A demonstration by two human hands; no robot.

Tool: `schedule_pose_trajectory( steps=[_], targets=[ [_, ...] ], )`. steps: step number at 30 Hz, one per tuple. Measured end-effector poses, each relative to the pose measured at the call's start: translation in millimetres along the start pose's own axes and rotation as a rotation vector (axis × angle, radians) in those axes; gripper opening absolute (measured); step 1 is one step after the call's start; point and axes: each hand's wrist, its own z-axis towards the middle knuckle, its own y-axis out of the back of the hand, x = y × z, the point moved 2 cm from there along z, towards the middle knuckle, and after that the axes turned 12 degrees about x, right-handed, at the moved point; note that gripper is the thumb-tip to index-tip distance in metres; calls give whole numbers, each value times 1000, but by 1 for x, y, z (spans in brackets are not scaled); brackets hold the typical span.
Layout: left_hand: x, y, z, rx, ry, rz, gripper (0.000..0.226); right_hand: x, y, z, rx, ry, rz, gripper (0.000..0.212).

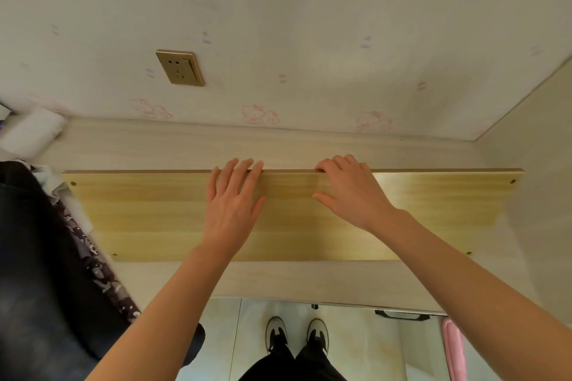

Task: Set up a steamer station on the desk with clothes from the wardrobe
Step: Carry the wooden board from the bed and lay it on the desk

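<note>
On the counter point(309, 281), I flatten a wooden board point(154, 210).
Left hand point(232, 198) spread, right hand point(349, 192) curled over its edge; no steamer or clothes laid out yet.

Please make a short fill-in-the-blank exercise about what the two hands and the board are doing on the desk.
1. Both hands, left hand and right hand, rest on the long light wooden ____.
2. The gold wall socket has ____ plugged into it.
3. The dark clothes lie at the board's ____ end.

Missing words: board; nothing; left
</note>
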Motion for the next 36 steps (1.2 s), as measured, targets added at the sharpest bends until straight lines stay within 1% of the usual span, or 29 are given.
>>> schedule_pose_trajectory(
  steps=[3,8,10,15,22,26,30,36],
  targets=[
    [11,-18,-2,92,82,-13,76,-8,-7,23,32,-25,31,58],
    [26,-62,-13,300,164,-46,85,-26,-27,60,162,-58,60,70],
    [33,-78,-18,360,187,-45,85,-32,-39,71,214,-72,62,72],
    [44,-105,-26,449,251,-105,76,-42,-68,92,348,-116,101,76],
    [51,-128,-36,536,317,-179,77,-44,-99,110,485,-150,184,81],
    [58,-137,-40,560,331,-180,77,-43,-112,115,542,-147,187,83],
    [60,-141,-39,585,325,-185,76,-46,-119,121,562,-144,187,83],
    [62,-146,-38,586,329,-202,76,-47,-118,124,495,-88,92,81]
  ],
)
